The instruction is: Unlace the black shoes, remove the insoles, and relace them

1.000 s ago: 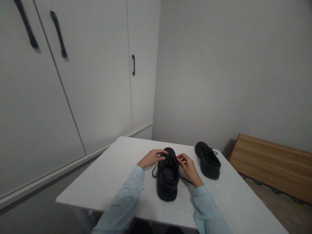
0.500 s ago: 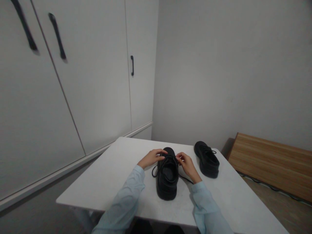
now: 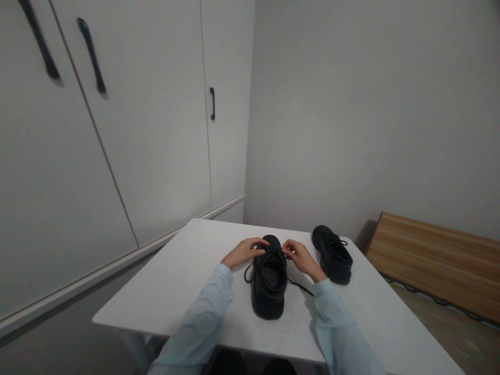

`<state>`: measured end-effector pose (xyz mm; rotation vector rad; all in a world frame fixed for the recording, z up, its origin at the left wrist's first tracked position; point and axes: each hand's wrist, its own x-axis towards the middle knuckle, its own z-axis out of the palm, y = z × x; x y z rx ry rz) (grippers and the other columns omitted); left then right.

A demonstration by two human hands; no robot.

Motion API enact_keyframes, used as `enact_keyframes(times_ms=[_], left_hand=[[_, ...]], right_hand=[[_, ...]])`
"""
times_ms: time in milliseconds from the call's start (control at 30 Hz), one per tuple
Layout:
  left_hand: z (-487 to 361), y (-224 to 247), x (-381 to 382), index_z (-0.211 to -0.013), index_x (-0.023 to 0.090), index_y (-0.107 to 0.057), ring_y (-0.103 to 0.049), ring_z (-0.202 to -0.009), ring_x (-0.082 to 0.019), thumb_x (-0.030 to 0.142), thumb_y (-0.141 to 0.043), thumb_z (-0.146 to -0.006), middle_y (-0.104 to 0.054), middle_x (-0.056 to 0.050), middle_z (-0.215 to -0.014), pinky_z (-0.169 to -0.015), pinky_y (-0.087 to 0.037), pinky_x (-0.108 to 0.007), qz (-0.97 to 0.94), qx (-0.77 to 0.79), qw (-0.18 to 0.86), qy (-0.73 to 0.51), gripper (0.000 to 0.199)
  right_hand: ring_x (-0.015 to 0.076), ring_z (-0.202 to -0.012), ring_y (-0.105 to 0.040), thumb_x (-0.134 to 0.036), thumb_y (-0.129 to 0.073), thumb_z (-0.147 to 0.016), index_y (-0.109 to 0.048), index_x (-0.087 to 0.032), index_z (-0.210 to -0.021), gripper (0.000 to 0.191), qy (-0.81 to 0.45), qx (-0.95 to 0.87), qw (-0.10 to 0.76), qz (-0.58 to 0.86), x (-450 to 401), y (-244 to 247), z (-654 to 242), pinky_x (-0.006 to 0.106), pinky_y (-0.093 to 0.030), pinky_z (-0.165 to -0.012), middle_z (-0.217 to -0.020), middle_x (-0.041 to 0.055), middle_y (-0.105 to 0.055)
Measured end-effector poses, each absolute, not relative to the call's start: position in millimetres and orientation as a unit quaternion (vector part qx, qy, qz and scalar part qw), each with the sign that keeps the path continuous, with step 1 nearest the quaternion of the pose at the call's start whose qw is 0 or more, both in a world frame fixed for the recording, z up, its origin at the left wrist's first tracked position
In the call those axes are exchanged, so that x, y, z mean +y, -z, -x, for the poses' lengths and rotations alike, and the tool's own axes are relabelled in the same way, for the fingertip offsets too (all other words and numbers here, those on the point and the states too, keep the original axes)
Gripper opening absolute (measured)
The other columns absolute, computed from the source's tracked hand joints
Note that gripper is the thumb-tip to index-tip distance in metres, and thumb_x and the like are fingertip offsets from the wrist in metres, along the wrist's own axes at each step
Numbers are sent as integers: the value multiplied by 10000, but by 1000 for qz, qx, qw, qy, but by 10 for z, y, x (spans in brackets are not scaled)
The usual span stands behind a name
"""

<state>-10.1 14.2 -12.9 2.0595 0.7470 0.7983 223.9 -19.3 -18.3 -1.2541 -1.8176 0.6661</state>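
A black lace-up shoe (image 3: 269,299) stands on the white table (image 3: 156,291), its toe pointing away from me and its heel towards me. My left hand (image 3: 245,251) touches the left side of its front, thumb and fingers apart over the lacing. At the right side of the lacing is my right hand (image 3: 297,254), its fingertips closed together; what they pinch is too small to make out. Loose black lace hangs at the shoe's left side, and another length (image 3: 300,286) runs over the table under my right wrist.
A second black shoe (image 3: 335,256) with its lace tied stands at the table's back right. White cabinets (image 3: 156,130) with black handles rise on the left. Beyond the table's right edge lies a wooden panel (image 3: 437,260).
My right wrist and forearm have shifted slightly to the right, the fingertips staying at the lacing. My left hand and the shoe look almost the same.
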Motion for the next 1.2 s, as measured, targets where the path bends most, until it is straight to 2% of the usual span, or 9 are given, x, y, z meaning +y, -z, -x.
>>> enact_keyframes(times_ms=[433,667,867,1033,1200], left_hand=[[85,93,132,-1093,177,-648,-576,-1018,-204,300,-612,-803,-656,-86,-1123,-826,-417,-284,-826,295,355,-325,317],[87,137,163,-1093,178,-648,-576,-1018,-200,307,-613,-806,-657,-82,-1118,-832,-419,-279,-826,289,354,-329,316],[84,125,154,-1091,178,-644,-569,-1043,-197,366,-547,-849,-651,-80,-1120,-923,-400,-300,-823,282,367,-329,321],[108,68,91,-1133,210,-603,-519,-1132,-220,405,-661,-752,-601,-70,-1190,-992,-358,-326,-821,289,388,-303,433],[110,35,48,-1158,207,-556,-495,-1143,-231,392,-749,-652,-566,-70,-1199,-1009,-339,-342,-819,284,408,-287,572]], right_hand=[[165,-700,-522,-374,-472,-863,-510,-210,-783,187,-255,-696,491,458,-240,169,-2110,277,-415,-622,-745,6,-563],[182,-742,-546,-434,-501,-848,-499,-212,-764,237,-283,-678,517,440,-212,189,-2074,290,-419,-661,-740,10,-575],[185,-731,-534,-449,-496,-841,-492,-215,-756,249,-269,-682,515,445,-223,177,-2081,290,-416,-661,-729,8,-552],[184,-716,-518,-482,-522,-809,-489,-219,-745,273,-278,-672,519,449,-238,149,-2093,294,-424,-666,-714,6,-525],[181,-789,-560,-468,-543,-812,-494,-228,-908,263,-351,-645,530,424,-270,123,-2153,305,-439,-760,-766,2,-540]])
